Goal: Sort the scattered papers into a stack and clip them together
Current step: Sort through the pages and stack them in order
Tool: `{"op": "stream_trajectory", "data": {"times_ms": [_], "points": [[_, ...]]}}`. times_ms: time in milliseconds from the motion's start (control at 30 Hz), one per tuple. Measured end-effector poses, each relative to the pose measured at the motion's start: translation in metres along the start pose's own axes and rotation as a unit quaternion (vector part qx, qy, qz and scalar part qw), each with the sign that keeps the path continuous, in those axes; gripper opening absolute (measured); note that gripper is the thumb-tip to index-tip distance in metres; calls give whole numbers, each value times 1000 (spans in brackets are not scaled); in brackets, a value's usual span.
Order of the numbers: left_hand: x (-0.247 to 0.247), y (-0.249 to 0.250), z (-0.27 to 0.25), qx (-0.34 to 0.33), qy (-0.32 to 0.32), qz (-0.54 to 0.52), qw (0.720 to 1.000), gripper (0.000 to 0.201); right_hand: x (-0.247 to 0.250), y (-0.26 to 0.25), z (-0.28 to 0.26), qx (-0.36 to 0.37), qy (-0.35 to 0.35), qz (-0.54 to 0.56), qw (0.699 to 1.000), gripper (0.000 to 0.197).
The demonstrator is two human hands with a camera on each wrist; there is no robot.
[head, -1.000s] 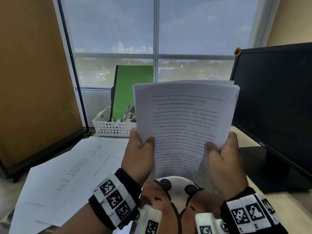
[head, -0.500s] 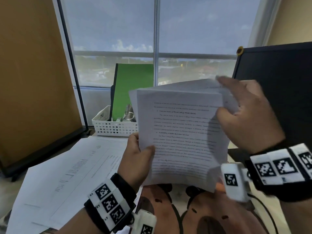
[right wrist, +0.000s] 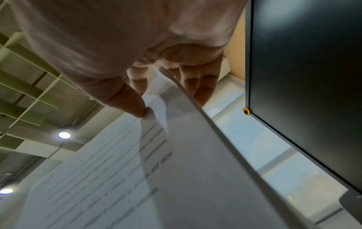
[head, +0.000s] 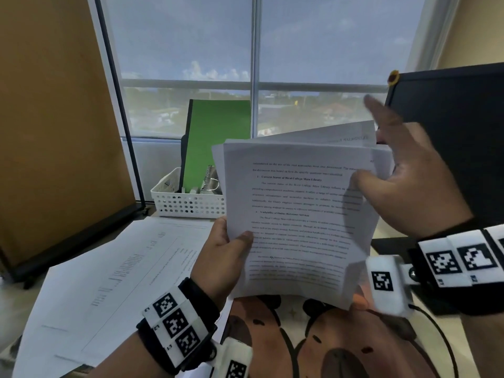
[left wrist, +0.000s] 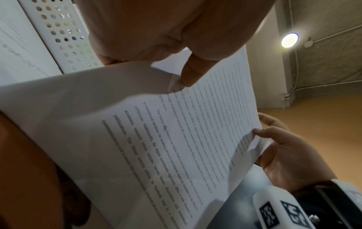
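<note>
A stack of printed papers (head: pixel 297 214) is held upright above the desk. My left hand (head: pixel 226 249) grips its lower left edge, thumb on the front page. My right hand (head: pixel 395 173) is at the upper right edge: the thumb presses the front sheets and the fingers reach behind, with the back sheets fanned apart at the top. In the left wrist view the papers (left wrist: pixel 176 139) run under my left thumb (left wrist: pixel 188 74). In the right wrist view my right thumb (right wrist: pixel 133 105) pinches a curled sheet corner of the papers (right wrist: pixel 176 170). More loose papers (head: pixel 114 282) lie spread on the desk at the left. No clip is visible.
A white perforated basket (head: pixel 188 203) with a green folder (head: pixel 218 140) stands by the window. A black monitor (head: pixel 450 132) fills the right side. A bear-patterned mat (head: pixel 313 345) lies under the held stack. An orange partition (head: pixel 54 132) borders the left.
My right hand left the stack's lower right edge and rose to its upper right corner. The top edges of the back sheets have fanned apart. The left hand kept its grip.
</note>
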State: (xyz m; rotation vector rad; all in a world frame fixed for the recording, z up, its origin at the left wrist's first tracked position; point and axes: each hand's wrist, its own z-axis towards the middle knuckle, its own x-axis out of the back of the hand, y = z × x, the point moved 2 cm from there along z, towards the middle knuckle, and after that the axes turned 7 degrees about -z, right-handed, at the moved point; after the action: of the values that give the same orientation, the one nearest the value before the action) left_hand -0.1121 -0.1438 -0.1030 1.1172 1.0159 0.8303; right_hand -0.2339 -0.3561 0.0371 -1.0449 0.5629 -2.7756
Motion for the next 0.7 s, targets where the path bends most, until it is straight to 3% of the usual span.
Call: {"op": "stream_trajectory", "data": {"times_ms": [133,267,333,400,500,533,600,700], "points": [[1,-2,1,4,4,-8,1000,26,4,2,8,32,23,-42,998,46],[1,-3,1,7,3,-21,1000,25,6,6,10,41,-7,0,999,52],[2,-3,2,7,-1,-30,1000,25,5,7,8,53,2,3,999,40],[2,-4,2,8,-7,-35,999,25,3,14,7,37,46,11,998,23],[1,-4,2,7,-14,-36,999,25,-8,25,1,-42,64,84,994,28],[2,-5,3,7,-14,-35,999,26,-14,27,-3,-70,61,158,983,34],[3,-7,4,7,-11,-36,999,25,-27,32,-14,-137,53,323,935,44],[3,-8,4,5,-11,-35,999,25,-55,46,-39,-255,21,404,878,35]]}}
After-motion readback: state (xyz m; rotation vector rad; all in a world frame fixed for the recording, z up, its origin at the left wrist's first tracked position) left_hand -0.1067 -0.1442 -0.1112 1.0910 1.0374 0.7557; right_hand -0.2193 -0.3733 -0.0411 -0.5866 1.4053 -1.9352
